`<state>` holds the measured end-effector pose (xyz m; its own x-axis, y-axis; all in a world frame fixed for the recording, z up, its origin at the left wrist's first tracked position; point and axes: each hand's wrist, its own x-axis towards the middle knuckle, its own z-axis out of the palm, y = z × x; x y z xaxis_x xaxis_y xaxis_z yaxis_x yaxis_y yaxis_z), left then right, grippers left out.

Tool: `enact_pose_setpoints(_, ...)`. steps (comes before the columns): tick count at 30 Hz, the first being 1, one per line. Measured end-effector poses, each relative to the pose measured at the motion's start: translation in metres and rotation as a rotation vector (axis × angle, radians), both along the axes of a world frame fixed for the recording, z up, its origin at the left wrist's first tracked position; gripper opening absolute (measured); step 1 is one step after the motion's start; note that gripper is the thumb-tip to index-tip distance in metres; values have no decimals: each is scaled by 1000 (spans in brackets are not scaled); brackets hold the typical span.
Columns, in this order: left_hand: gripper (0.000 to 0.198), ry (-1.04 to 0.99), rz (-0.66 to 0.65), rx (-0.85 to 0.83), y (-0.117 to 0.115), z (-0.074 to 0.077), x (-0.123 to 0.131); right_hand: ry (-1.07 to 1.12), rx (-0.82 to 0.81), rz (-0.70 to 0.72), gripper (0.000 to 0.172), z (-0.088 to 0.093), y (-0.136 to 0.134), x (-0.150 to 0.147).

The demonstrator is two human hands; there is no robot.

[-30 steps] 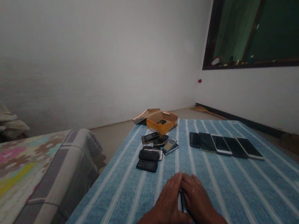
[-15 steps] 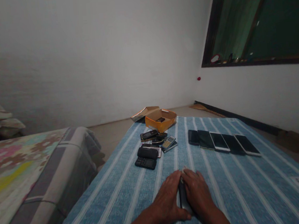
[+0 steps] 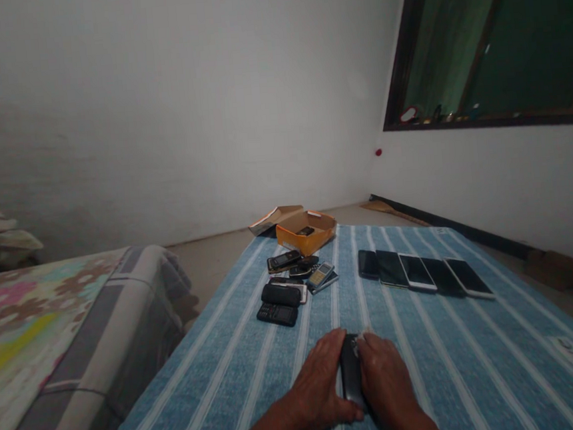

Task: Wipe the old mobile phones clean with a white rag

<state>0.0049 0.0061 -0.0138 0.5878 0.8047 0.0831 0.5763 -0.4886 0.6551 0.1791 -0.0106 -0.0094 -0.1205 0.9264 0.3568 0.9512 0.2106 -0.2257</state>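
Observation:
In front of me, low in the head view, a dark mobile phone [image 3: 351, 373] lies between my hands just over the striped cloth. My left hand [image 3: 318, 383] grips it along the left edge, thumb at the near end and fingers at the far end. Pressed to its right side is my right hand [image 3: 387, 373], fingers bunched around a small whitish cloth [image 3: 363, 334], of which only a bit shows. Farther off on the left is a group of keypad phones [image 3: 278, 313], some overlapping. On the right, several touchscreen phones [image 3: 416, 272] lie in a row.
An open orange cardboard box [image 3: 306, 241] with a phone inside stands at the far end. Blue striped cloth [image 3: 221, 381] covers the surface. At left is a bed with a flowered cover [image 3: 20, 332]; a window [image 3: 482, 44] is at upper right.
My right hand has shifted a little right and its fingers have curled in, so more of the phone's dark face shows. The left hand keeps its grip. The view has turned slightly.

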Motion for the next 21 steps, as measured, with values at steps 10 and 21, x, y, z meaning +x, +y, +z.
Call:
enact_pose_setpoints(10,122,-7,11,8,1,-3,1,48,39,27,39,-19,9,-8)
enact_pose_setpoints(21,122,-20,-5,36,2,1,1,145,86,92,43,-18,10,-9)
